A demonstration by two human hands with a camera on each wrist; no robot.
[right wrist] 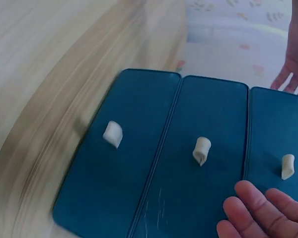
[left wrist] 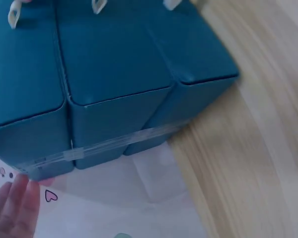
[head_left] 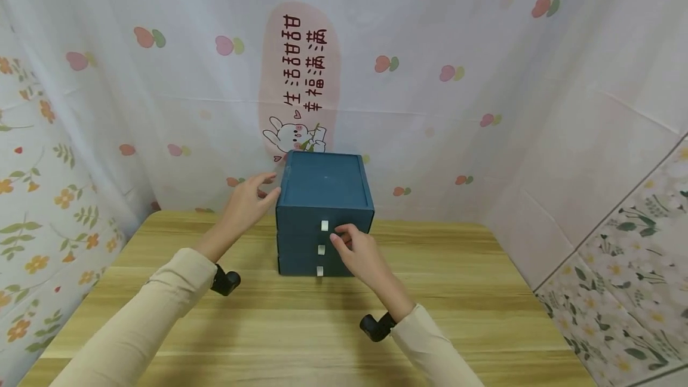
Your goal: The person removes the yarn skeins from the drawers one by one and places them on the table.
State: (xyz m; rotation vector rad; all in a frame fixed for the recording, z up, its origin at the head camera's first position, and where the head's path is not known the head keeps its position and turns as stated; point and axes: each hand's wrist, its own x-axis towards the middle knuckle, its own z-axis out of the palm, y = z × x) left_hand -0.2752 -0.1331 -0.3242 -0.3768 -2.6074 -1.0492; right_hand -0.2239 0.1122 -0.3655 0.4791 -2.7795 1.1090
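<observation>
A dark blue box of three stacked drawers [head_left: 325, 181] stands on the table, each drawer front bearing a small whitish pull tab. At its upper left edge is my left hand [head_left: 248, 203], fingers loosely bent and thumb by the side wall; its fingers [left wrist: 16, 206] show beside the box in the left wrist view. My right hand [head_left: 361, 251] is before the drawer fronts, thumb and fingers apart, just right of the top pull tab [head_left: 325, 226]. The middle pull tab [right wrist: 202, 149] and bottom pull tab [right wrist: 112, 134] are plain in the right wrist view. Neither hand holds anything.
Clear tape [left wrist: 119, 142] runs across the drawers' side. The wood-grain table [head_left: 457, 291] reaches a white patterned curtain [head_left: 419, 118] behind the box. Flowered cloth [head_left: 48, 220] hangs at the left. Black wrist cameras [head_left: 376, 326] sit by both cuffs.
</observation>
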